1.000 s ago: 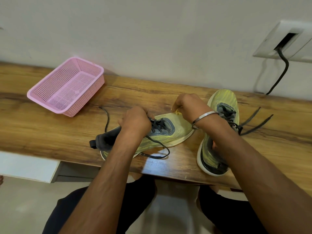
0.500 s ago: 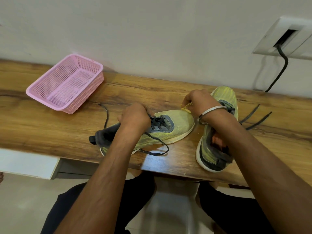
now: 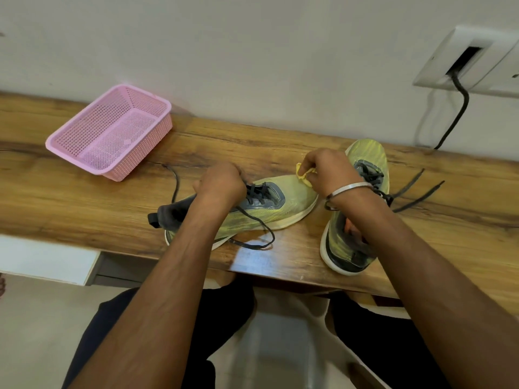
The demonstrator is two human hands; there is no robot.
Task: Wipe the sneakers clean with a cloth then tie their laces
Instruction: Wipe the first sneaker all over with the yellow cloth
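Nearest the lower edge of the frame, two bare forearms reach up onto the wooden shelf (image 3: pixel 84 197). At centre, the left hand (image 3: pixel 222 182) is curled over the collar and laces of the near sneaker (image 3: pixel 269 210), gripping it to hold it steady. This shoe lies with its long axis running across the frame, heel toward the left, toe toward the right and slightly up; its dark lace (image 3: pixel 252 242) trails loose in a loop toward the shelf's front edge. Just right of centre, the right hand (image 3: pixel 328 171) pinches a small yellow cloth (image 3: pixel 304 174) against the toe of that shoe. The wiping step looks to be in hand, with the laces not yet tied; the next move likely calls for rubbing the cloth along the toe and side while the left hand keeps the shoe from sliding. At right, the second sneaker (image 3: pixel 365 155) stands lengthwise, toe toward the wall, laces spread loose. Farther off, upper left, sits a pink basket (image 3: pixel 112 130).
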